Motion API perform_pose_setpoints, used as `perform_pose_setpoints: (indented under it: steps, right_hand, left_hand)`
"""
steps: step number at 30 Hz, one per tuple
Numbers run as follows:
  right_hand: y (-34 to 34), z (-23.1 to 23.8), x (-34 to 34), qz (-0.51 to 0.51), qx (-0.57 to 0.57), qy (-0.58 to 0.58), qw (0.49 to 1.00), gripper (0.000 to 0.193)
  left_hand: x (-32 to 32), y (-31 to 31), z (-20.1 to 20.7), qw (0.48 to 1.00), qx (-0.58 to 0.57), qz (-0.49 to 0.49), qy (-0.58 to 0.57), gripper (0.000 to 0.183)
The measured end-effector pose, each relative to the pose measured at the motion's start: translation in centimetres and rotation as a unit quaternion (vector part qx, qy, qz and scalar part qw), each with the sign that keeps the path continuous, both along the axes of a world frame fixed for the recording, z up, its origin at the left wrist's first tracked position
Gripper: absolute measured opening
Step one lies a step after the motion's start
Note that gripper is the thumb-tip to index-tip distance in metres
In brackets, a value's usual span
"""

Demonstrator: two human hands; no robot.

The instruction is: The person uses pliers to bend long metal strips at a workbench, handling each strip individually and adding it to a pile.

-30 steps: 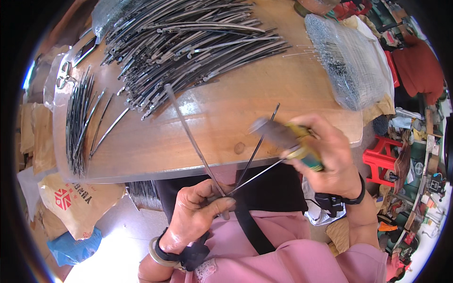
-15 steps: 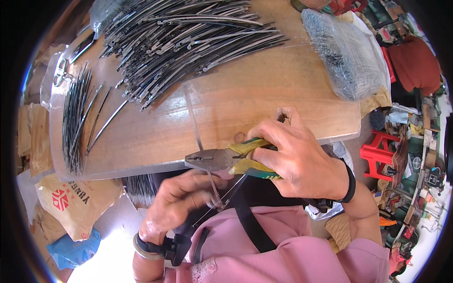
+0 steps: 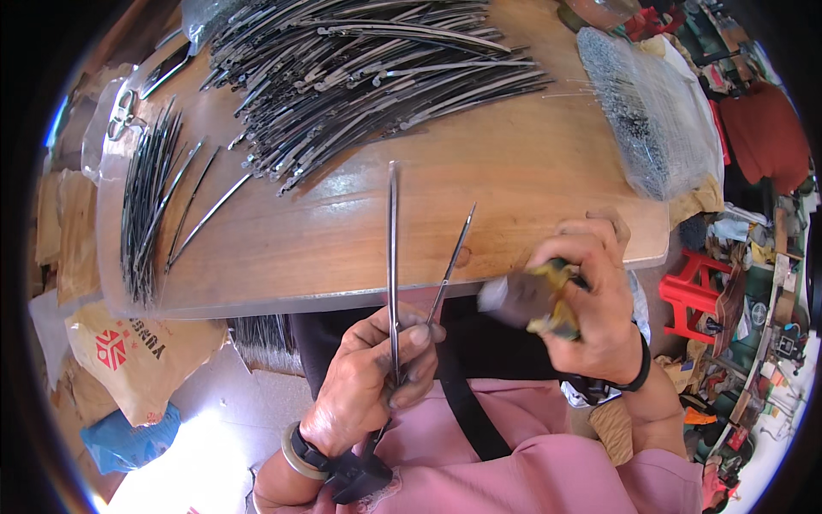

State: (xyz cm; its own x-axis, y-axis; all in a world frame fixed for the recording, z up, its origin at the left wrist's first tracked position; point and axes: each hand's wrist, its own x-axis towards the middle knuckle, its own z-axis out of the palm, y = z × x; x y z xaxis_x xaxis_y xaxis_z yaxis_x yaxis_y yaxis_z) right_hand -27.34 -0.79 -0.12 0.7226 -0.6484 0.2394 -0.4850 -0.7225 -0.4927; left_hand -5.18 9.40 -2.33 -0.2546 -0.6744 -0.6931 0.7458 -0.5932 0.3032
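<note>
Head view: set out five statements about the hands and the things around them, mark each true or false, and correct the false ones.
1. The left hand holds a long strip. True.
2. The right hand grips scissors. False: the right hand holds pliers.
3. A large pile of strips lies on the table. True.
4. A red stool is at the picture's left. False: the red stool is at the right.
5. The pliers' handles are yellow and green. True.

Smooth, glossy, metal-looking strip (image 3: pixel 393 248), shiny wood-look tabletop (image 3: pixel 282 248), matt pink cloth garment (image 3: pixel 548 471), red plastic stool (image 3: pixel 692 295)
</note>
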Motion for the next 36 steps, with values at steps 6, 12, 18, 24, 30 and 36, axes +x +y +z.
perform_pose_setpoints:
  steps: [6, 12, 18, 24, 30, 36]
  right_hand:
    - [2.0, -1.3, -1.1, 0.034, 0.193, -0.003, 0.981, 0.031]
    - [1.8, -0.9, -0.4, 0.091, 0.241, 0.017, 0.966, 0.034]
    - [2.2, -1.7, -0.2, 0.184, 0.142, 0.071, 0.970, 0.031]
    - [0.5, -1.5, 2.2, 0.176, 0.124, 0.021, 0.976, 0.031]
    - [-4.9, 2.5, -1.5, 0.042, 0.049, 0.082, 0.995, 0.027]
    - [-14.3, 1.4, -3.6, -0.027, -0.220, 0.229, 0.948, 0.012]
  left_hand:
    - [-0.4, 0.9, -0.3, 0.985, -0.122, 0.020, -0.121, 0.014]
    - [-0.5, 1.3, 0.0, 0.944, -0.189, -0.012, -0.270, 0.008]
    - [-0.8, 1.6, -1.5, 0.927, -0.152, 0.010, -0.343, 0.004]
    - [1.2, 1.2, 0.1, 0.942, -0.147, 0.065, -0.295, 0.008]
    - [9.9, 3.7, -0.9, 0.727, -0.144, 0.053, -0.669, 0.015]
    - [12.8, -1.1, 3.1, 0.265, -0.241, -0.085, -0.930, 0.026]
